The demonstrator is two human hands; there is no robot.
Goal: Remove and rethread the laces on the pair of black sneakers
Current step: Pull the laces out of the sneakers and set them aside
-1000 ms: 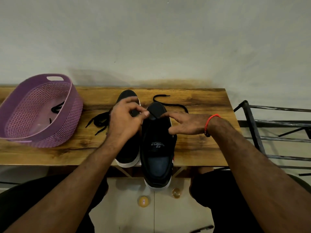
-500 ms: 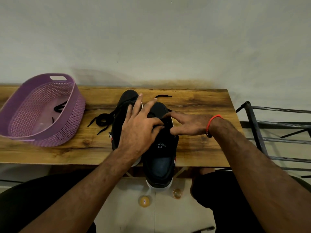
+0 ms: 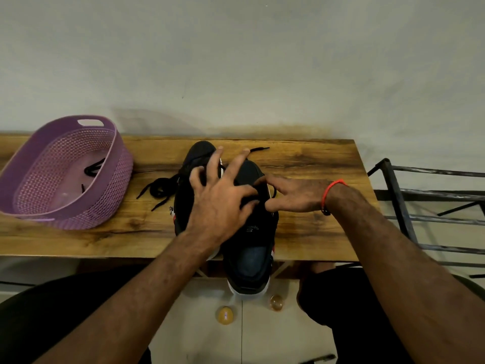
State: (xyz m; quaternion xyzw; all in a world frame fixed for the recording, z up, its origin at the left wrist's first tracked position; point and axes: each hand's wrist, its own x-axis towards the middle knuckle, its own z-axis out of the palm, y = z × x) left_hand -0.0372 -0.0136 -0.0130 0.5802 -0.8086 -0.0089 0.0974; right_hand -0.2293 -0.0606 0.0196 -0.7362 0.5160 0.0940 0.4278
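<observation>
Two black sneakers stand side by side on the wooden table (image 3: 315, 232), toes toward the wall. The right sneaker (image 3: 249, 248) overhangs the front edge; the left sneaker (image 3: 195, 160) is mostly hidden under my left hand (image 3: 217, 203). That hand reaches across both shoes, three fingers spread, with thumb and forefinger pinched at the right sneaker's eyelets. My right hand (image 3: 296, 195) meets it from the right, thumb and forefinger holding a black lace (image 3: 273, 191) that loops at the shoe's side. The lace's free end (image 3: 259, 149) lies by the toe.
A loose black lace (image 3: 160, 187) is bunched left of the shoes. A purple basket (image 3: 115, 174) at the table's left end holds another lace (image 3: 93, 166). A dark metal rack (image 3: 409, 206) stands to the right. Two small amber balls (image 3: 225, 314) lie on the floor.
My left hand has left the left sneaker's toe and moved right and nearer onto the right sneaker's eyelets, fingers spreading. The lace behind the toe has been drawn in shorter.
</observation>
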